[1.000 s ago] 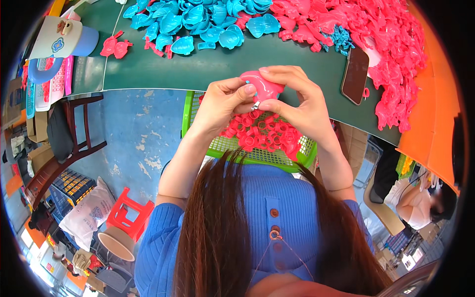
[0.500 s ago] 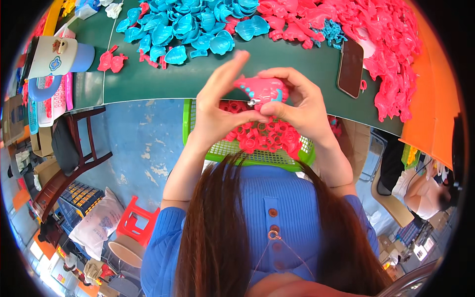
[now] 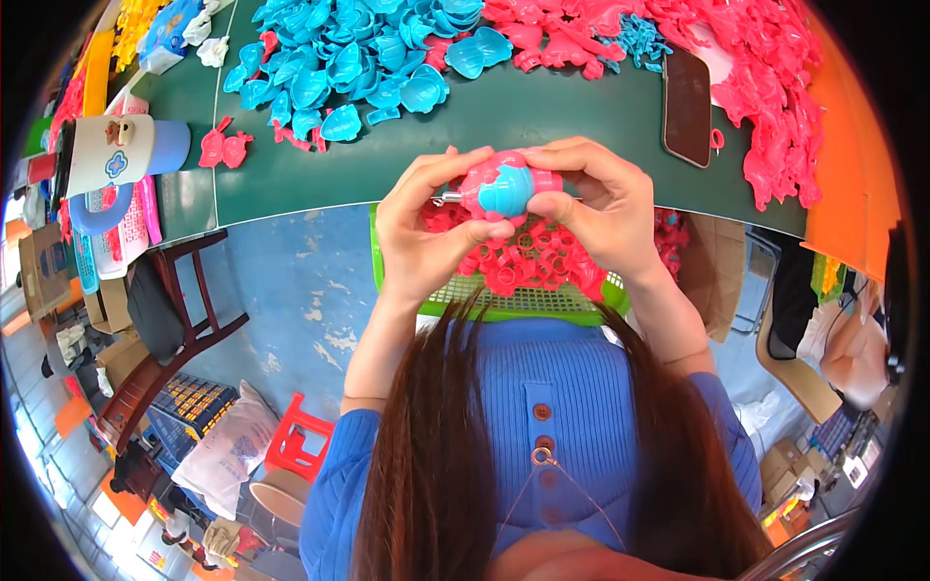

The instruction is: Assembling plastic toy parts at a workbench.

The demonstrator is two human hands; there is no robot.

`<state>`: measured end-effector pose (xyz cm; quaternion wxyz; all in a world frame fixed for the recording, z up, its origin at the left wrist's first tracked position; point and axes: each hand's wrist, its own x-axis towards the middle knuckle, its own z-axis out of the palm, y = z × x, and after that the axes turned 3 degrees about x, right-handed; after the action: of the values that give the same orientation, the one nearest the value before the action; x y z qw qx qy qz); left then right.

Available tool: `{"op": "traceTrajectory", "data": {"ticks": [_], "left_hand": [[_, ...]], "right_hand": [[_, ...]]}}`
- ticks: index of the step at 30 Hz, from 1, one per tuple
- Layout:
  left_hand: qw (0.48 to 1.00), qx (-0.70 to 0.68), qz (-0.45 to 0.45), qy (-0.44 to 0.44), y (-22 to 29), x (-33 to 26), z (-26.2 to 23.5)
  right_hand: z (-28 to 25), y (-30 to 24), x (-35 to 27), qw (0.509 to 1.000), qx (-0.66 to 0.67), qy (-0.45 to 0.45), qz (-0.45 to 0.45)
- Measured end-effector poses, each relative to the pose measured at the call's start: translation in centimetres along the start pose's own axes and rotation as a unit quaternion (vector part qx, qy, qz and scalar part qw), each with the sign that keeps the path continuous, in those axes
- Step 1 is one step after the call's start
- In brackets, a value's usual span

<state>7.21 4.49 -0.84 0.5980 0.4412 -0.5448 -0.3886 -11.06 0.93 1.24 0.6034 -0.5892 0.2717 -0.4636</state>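
Pink and blue plastic make up the toy piece (image 3: 506, 186) gripped between both hands, held in the air just in front of the near edge of the green table (image 3: 542, 116) and above the green basket (image 3: 504, 302) of pink ring parts (image 3: 538, 261).

Grip: the left hand (image 3: 431, 228) is closed on the piece's left end, thumb across the underside and fingers curled over the top. The right hand (image 3: 601, 208) is closed on its right end, thumb pressed against the blue shell and fingertips over the pink half. Neither hand is free.

Orientation: the long axis of the piece runs left to right, roughly parallel with the table edge. The blue shell faces the person; the pink half sits above and to the right. A small metal pin (image 3: 448, 198) sticks out of the left end, pointing towards the left hand, which is the nearer hand to it. The right hand is well apart from the pin, with the body of the piece lying between them.

Surroundings: loose blue shells (image 3: 358, 68) lie in a heap on the table beyond the hands, pink parts (image 3: 765, 87) are heaped to the right, and a dark phone (image 3: 687, 107) lies flat between the two heaps. A white and blue mug (image 3: 121, 155) stands on the far left.
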Motion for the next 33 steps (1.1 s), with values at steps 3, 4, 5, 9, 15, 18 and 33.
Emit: {"op": "traceTrajectory", "data": {"ticks": [3, 4, 5, 9, 15, 18, 33], "left_hand": [[0.994, 0.086, 0.003, -0.062, 0.5, 0.2, -0.3], [0.996, 0.071, 0.001, -0.061, 0.4, 0.0, -0.3], [0.997, 0.056, -0.002, -0.059, 0.4, -0.2, -0.3], [0.999, 0.018, -0.015, -0.044, 0.1, -0.5, 0.4], [0.989, -0.088, -0.114, -0.028, 0.3, -1.1, 0.7], [0.995, -0.068, -0.038, -0.067, -0.3, -1.3, 0.1], [0.994, 0.020, -0.112, 0.003, 0.7, -1.6, -4.6]], "right_hand": [[-0.2, -0.2, -0.3, 0.999, -0.032, 0.001, 0.021], [-0.1, -0.3, -0.4, 0.999, -0.031, 0.001, 0.023], [0.0, -0.5, -0.5, 0.999, -0.032, 0.006, 0.031], [0.1, -0.1, -0.8, 0.995, 0.044, 0.030, 0.089], [0.4, -0.6, -1.2, 0.997, 0.044, 0.007, 0.064], [-0.1, -0.7, -1.5, 0.998, -0.017, -0.027, 0.055], [2.0, 9.4, -6.2, 0.881, -0.412, -0.234, 0.008]]}}
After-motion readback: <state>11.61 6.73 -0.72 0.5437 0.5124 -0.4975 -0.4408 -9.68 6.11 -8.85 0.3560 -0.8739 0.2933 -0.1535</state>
